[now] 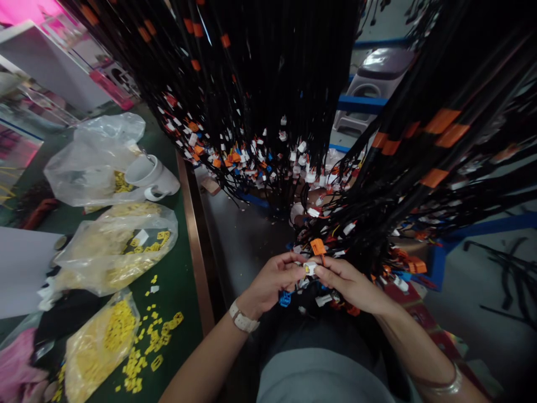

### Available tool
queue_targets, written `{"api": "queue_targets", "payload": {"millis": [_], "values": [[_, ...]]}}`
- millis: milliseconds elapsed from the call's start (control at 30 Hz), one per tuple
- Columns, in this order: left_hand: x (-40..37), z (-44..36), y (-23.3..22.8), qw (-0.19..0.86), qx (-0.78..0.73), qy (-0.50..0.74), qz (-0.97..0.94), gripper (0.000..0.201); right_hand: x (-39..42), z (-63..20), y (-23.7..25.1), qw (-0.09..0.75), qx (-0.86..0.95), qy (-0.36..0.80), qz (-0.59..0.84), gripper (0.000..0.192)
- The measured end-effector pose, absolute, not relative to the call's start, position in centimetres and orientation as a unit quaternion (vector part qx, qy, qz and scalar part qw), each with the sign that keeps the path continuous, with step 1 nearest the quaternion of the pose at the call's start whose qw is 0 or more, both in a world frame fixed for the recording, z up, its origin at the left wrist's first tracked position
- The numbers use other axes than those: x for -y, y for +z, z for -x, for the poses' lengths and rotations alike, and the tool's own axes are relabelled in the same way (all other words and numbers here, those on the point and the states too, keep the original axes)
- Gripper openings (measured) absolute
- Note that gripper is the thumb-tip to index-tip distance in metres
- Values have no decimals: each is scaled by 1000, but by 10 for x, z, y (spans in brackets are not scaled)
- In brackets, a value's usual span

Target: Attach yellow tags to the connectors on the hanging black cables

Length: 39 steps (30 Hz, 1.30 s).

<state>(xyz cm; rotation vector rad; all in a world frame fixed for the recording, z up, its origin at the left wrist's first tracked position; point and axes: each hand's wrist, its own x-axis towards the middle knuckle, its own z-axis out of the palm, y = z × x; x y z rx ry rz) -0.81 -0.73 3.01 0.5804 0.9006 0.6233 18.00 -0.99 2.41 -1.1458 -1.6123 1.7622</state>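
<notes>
Harnesses [268,101]: black wire bundles hanging ahead, ends tipped with white and orange plugs.
Table [180,280]: green, at left, with bags [117,246] of yellow parts.
Left hand [272,280]: wrist bent inward, fingertips pinched on the connector from its left.
Right hand [348,282]: mirrors it, pinching from the right.
Connector [310,268]: small, white, clamped between both hands at centre (equally near each), wires leading up and away; long axis unclear.

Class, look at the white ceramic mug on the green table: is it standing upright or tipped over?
Tipped over. The white ceramic mug lies on its side, mouth facing the clear plastic bag, handle low against the green table.
</notes>
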Motion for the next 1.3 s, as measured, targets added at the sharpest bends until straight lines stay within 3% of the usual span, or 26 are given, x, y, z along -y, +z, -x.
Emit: {"api": "queue_targets", "payload": {"millis": [133,667,1300], "values": [[9,7,30,824,-405,295,-263,49,11,-180,23,238,595,650,408,37],[17,-2,26,800,-419,308,-300,60,15,-180,28,230,621,622,418,36],[23,-5,22,813,-391,344,-260,49,18,-179,28,252,619,614,420,37]]}}
